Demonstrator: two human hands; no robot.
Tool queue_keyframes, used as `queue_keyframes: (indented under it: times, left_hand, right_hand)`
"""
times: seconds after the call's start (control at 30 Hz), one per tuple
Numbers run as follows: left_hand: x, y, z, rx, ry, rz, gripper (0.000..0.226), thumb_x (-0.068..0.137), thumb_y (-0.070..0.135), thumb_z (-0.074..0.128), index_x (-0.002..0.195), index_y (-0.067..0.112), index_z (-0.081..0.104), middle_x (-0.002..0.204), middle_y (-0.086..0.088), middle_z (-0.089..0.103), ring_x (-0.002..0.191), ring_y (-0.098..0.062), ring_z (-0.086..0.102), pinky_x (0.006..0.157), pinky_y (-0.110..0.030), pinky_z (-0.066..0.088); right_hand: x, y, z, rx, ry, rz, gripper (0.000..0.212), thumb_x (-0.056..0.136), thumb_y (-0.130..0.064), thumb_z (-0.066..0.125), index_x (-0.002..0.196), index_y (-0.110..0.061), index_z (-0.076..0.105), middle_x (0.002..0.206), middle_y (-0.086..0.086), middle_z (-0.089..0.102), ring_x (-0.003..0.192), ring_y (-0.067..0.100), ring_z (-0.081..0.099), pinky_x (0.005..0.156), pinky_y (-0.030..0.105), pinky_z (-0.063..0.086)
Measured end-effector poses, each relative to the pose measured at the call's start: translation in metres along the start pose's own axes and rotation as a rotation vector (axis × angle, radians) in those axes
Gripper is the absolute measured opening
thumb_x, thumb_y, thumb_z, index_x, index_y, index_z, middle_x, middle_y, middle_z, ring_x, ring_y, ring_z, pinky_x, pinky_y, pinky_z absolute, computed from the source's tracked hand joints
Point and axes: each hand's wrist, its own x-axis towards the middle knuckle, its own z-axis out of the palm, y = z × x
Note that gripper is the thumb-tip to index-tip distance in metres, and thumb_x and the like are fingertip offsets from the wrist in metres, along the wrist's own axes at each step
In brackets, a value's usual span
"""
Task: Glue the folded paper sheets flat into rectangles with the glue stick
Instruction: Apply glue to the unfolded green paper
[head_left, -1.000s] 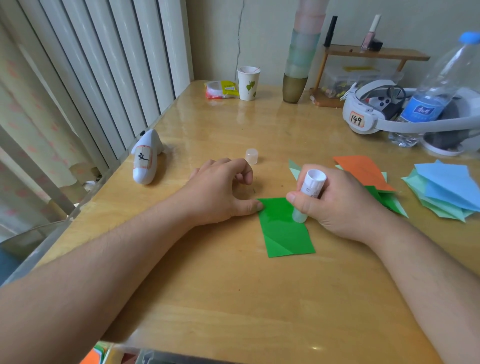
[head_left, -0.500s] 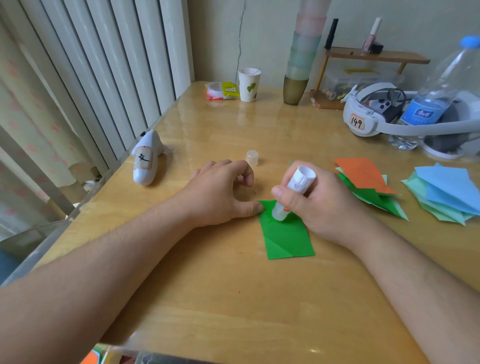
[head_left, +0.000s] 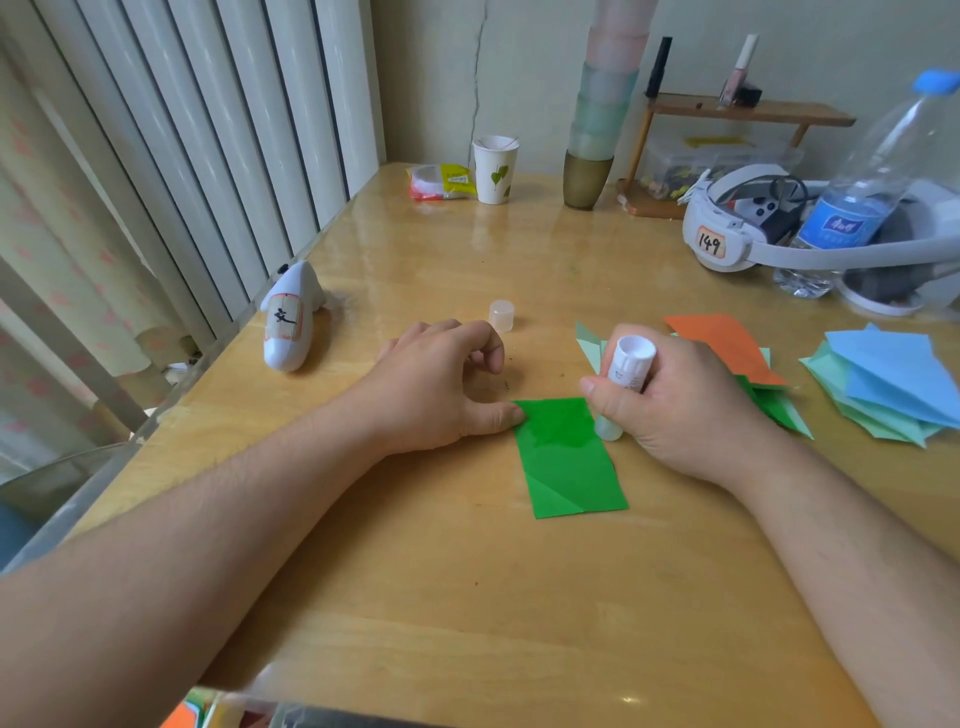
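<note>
A green folded paper rectangle lies flat on the wooden table in front of me. My left hand has curled fingers and its thumb tip presses the paper's upper left corner. My right hand grips the white glue stick, tip down at the paper's upper right edge. The stick's clear cap stands on the table beyond my left hand.
Folded sheets lie to the right: an orange one on green ones, and a blue and mint pile. A white whale-shaped object lies at left. A paper cup, stacked cups, a headset and a water bottle stand behind.
My right hand swept the glue stick left across the top of the green paper, then back to its right edge. My left hand stayed in place.
</note>
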Motion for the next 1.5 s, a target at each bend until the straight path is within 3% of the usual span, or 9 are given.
queue_keyframes:
  times: [0.17, 0.33, 0.5, 0.73, 0.93, 1.17, 1.33, 1.5]
  left_hand:
    - [0.0, 0.001, 0.0, 0.002, 0.0, -0.009, 0.042, 0.073, 0.068, 0.075, 0.095, 0.043, 0.048, 0.103, 0.02, 0.051, 0.108, -0.016, 0.046, 0.102, -0.042, 0.039]
    - [0.0, 0.002, 0.0, 0.005, -0.004, -0.013, 0.042, 0.071, 0.067, 0.074, 0.095, 0.044, 0.048, 0.102, 0.022, 0.05, 0.107, -0.016, 0.045, 0.101, -0.041, 0.037]
    - [-0.001, 0.001, 0.0, -0.007, -0.029, -0.008, 0.052, 0.057, 0.079, 0.063, 0.093, 0.046, 0.047, 0.102, 0.024, 0.049, 0.106, -0.016, 0.045, 0.099, -0.039, 0.037]
    - [-0.002, 0.002, 0.001, -0.02, -0.023, -0.005, 0.051, 0.057, 0.079, 0.066, 0.092, 0.047, 0.046, 0.102, 0.023, 0.049, 0.104, -0.015, 0.043, 0.094, -0.038, 0.035]
    - [-0.001, 0.001, -0.001, -0.006, -0.032, -0.006, 0.049, 0.062, 0.072, 0.075, 0.093, 0.046, 0.047, 0.105, 0.022, 0.049, 0.108, -0.016, 0.043, 0.103, -0.041, 0.037]
    - [-0.001, 0.002, -0.002, 0.008, -0.034, 0.002, 0.049, 0.067, 0.071, 0.077, 0.096, 0.044, 0.049, 0.105, 0.023, 0.048, 0.11, -0.017, 0.044, 0.103, -0.043, 0.037]
    - [-0.001, 0.002, -0.002, 0.004, -0.034, 0.004, 0.049, 0.067, 0.07, 0.078, 0.096, 0.044, 0.049, 0.105, 0.023, 0.048, 0.11, -0.016, 0.044, 0.104, -0.043, 0.037]
    - [-0.001, 0.001, -0.002, 0.005, -0.039, 0.006, 0.048, 0.065, 0.072, 0.076, 0.094, 0.047, 0.047, 0.105, 0.024, 0.048, 0.11, -0.015, 0.043, 0.104, -0.042, 0.037]
  right_hand:
    - [0.003, -0.011, 0.002, 0.196, 0.19, -0.014, 0.041, 0.081, -0.054, 0.06, 0.075, -0.015, 0.052, 0.066, 0.01, 0.058, 0.065, 0.027, 0.053, 0.062, 0.039, 0.044]
    - [0.001, -0.025, 0.022, 0.207, 0.028, -0.058, 0.033, 0.081, -0.056, 0.065, 0.08, -0.025, 0.056, 0.064, 0.0, 0.058, 0.058, 0.011, 0.048, 0.058, 0.034, 0.042]
    - [0.0, -0.028, 0.029, 0.168, -0.081, -0.052, 0.028, 0.088, -0.039, 0.078, 0.076, -0.025, 0.057, 0.058, -0.011, 0.052, 0.055, 0.006, 0.043, 0.053, 0.02, 0.035]
    - [0.0, -0.033, 0.023, 0.045, -0.162, -0.049, 0.027, 0.088, -0.039, 0.076, 0.079, -0.022, 0.058, 0.067, 0.002, 0.059, 0.059, 0.015, 0.046, 0.055, 0.03, 0.036]
    - [-0.005, -0.017, 0.006, 0.035, -0.148, 0.004, 0.028, 0.087, -0.039, 0.077, 0.077, -0.02, 0.057, 0.059, -0.012, 0.054, 0.058, 0.008, 0.043, 0.056, 0.028, 0.035]
    - [-0.004, -0.009, -0.002, 0.003, -0.125, 0.006, 0.03, 0.076, -0.05, 0.066, 0.077, -0.023, 0.056, 0.063, -0.006, 0.056, 0.059, 0.01, 0.045, 0.061, 0.034, 0.041]
    - [0.0, -0.006, -0.005, 0.092, 0.077, 0.02, 0.036, 0.08, -0.045, 0.064, 0.073, -0.011, 0.054, 0.066, 0.011, 0.058, 0.066, 0.028, 0.052, 0.063, 0.041, 0.045]
    - [0.002, -0.012, -0.002, 0.262, 0.204, -0.017, 0.037, 0.079, -0.047, 0.062, 0.073, -0.012, 0.054, 0.065, 0.007, 0.058, 0.063, 0.026, 0.054, 0.06, 0.035, 0.043]
